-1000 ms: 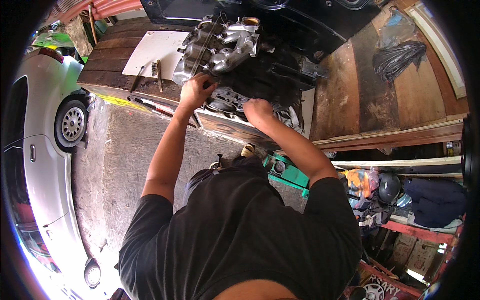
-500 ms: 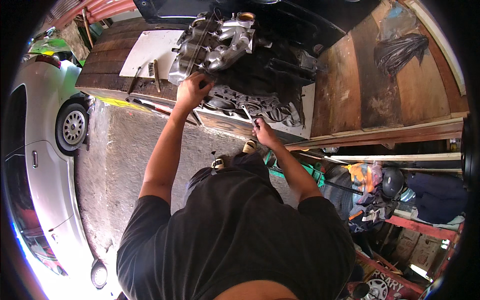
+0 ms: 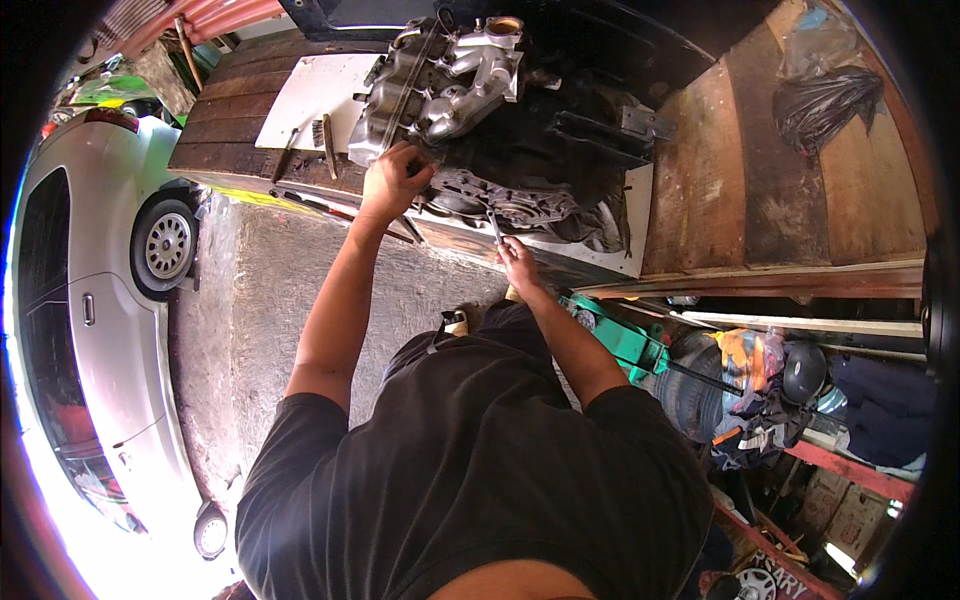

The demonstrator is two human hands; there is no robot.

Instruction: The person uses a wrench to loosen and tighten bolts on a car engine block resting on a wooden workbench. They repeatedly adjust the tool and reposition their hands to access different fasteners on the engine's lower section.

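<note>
A greasy engine block (image 3: 500, 130) with a silver intake manifold (image 3: 450, 75) lies on a white sheet (image 3: 300, 90) on a wooden workbench (image 3: 720, 190). My left hand (image 3: 392, 180) rests on the near edge of the manifold side, fingers curled against the metal. At the bench's front edge my right hand (image 3: 520, 265) grips a thin metal tool (image 3: 496, 228) that points up toward the engine's lower face. My black shirt fills the lower middle.
A silver car (image 3: 90, 300) stands at the left beside a concrete floor (image 3: 270, 290). Hand tools (image 3: 322, 140) lie on the white sheet. A black bag (image 3: 825, 100) sits at the bench's far right. A green jack (image 3: 620, 335) and clutter lie under the bench.
My right hand has pulled back from the engine's face to the bench's front edge and now holds a thin tool. My left hand stays on the manifold side.
</note>
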